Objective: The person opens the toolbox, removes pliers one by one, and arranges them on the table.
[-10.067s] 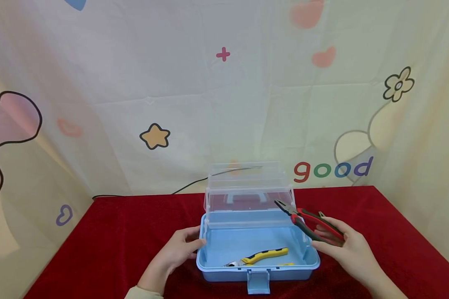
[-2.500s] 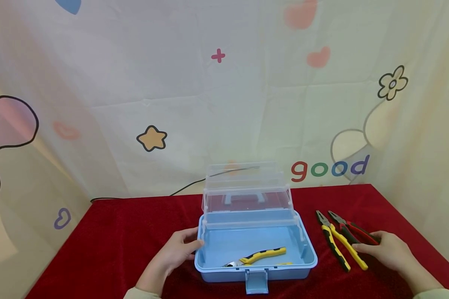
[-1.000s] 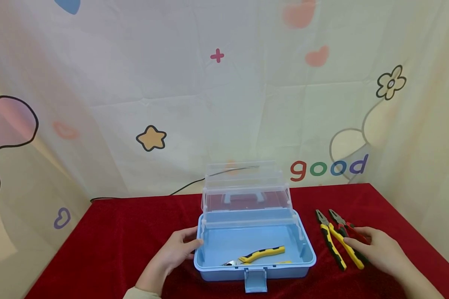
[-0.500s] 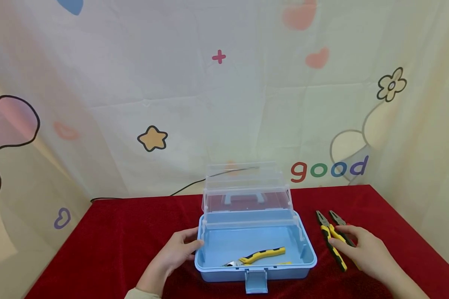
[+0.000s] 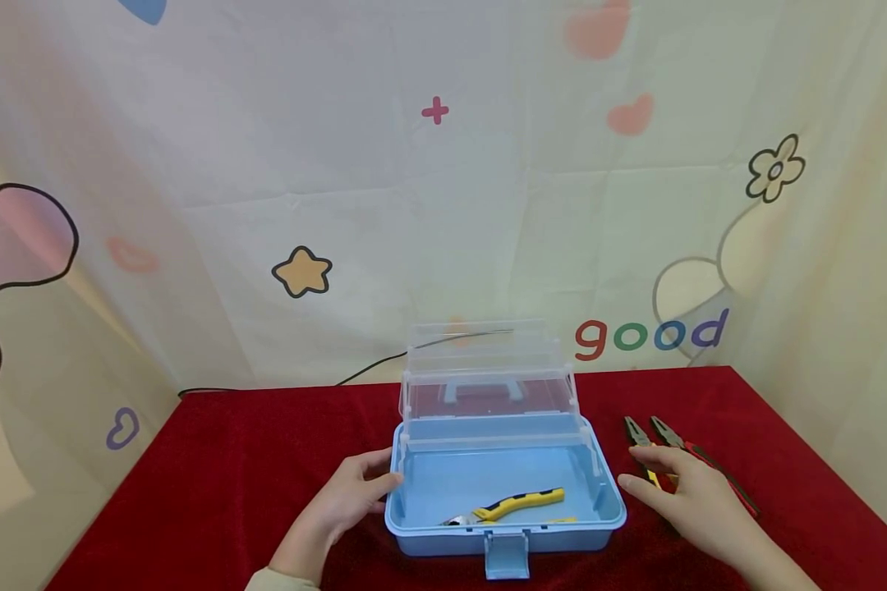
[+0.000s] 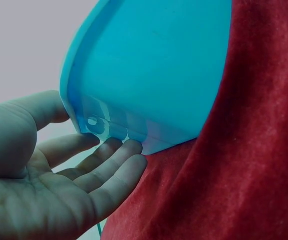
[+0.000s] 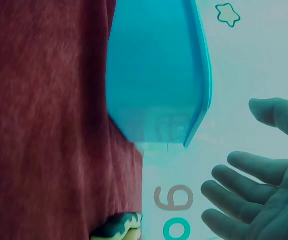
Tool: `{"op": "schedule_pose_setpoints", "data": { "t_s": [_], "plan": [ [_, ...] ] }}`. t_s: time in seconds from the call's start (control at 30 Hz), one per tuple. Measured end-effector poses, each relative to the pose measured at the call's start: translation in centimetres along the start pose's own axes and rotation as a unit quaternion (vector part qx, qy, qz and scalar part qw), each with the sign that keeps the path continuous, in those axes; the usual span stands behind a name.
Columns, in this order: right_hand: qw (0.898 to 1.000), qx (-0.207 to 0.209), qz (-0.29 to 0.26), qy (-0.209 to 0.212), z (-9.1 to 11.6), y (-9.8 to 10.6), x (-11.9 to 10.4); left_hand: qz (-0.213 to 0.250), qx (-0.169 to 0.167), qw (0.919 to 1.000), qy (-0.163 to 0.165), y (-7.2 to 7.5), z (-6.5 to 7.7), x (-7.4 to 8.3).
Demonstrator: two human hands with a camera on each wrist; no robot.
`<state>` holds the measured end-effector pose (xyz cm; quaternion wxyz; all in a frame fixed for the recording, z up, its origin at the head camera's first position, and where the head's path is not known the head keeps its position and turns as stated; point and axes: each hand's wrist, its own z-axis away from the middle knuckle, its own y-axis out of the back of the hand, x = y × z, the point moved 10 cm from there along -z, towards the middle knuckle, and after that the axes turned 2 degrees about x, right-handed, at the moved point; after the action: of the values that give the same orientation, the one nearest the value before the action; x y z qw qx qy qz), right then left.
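Note:
A light-blue toolbox point(image 5: 510, 542) stands in the middle of the table with its clear lid point(image 5: 480, 353) raised. At its left end my left hand point(image 5: 353, 492) holds the rim, the thumb over the edge and the fingers against the outer wall. My right hand point(image 5: 698, 501) hovers just right of the box, fingers spread and holding nothing. It partly covers yellow-black pliers point(image 5: 638, 433) lying on the cloth. Beside them lie red-black pliers point(image 5: 710, 464). Inside the box are yellow-handled pliers point(image 5: 521, 502) and a sliver of another yellow thing at the front wall.
Dark red cloth point(image 5: 266, 460) covers the table. A printed curtain point(image 5: 369, 180) hangs behind it, with a thin black cable point(image 5: 373, 369) along the back edge. The box's latch point(image 5: 507, 556) hangs down at the front.
The red-black pliers, in my right hand ten seconds ago, now lie right of the box. My right hand has left them and moved left towards the box. The left hand stays put.

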<state>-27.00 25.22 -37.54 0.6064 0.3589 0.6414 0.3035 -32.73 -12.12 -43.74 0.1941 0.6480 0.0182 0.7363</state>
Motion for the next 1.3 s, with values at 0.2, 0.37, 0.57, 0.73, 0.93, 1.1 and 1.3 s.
{"op": "schedule_pose_setpoints", "data": {
  "t_s": [0.2,0.37,0.57,0.73,0.93,1.1,1.3],
  "plan": [
    [1.0,0.002,-0.019,0.015,0.2,-0.2,-1.2,-0.003,-0.001,1.0,-0.001,0.0,0.1,0.1],
    [0.999,-0.003,-0.036,0.022,0.3,-0.4,-2.2,-0.005,0.001,1.0,-0.002,0.0,0.1,0.3],
    [0.998,-0.003,-0.048,0.028,0.3,-0.7,-3.2,-0.001,0.002,1.0,-0.003,-0.1,0.2,0.3],
    [0.998,-0.009,-0.052,0.036,0.2,-0.9,-4.0,-0.001,0.001,1.0,-0.002,-0.1,0.2,0.2],
    [0.997,-0.02,-0.052,0.056,0.0,-1.2,-5.1,0.0,-0.001,1.0,-0.002,-0.1,0.1,0.2],
    [0.996,-0.024,-0.05,0.073,-0.1,-1.4,-5.9,0.001,-0.002,1.0,-0.004,-0.1,0.1,0.2],
    [0.992,-0.043,-0.066,0.098,-0.3,-2.0,-6.6,0.001,-0.003,1.0,-0.005,-0.2,0.1,0.4]
  ]
}}
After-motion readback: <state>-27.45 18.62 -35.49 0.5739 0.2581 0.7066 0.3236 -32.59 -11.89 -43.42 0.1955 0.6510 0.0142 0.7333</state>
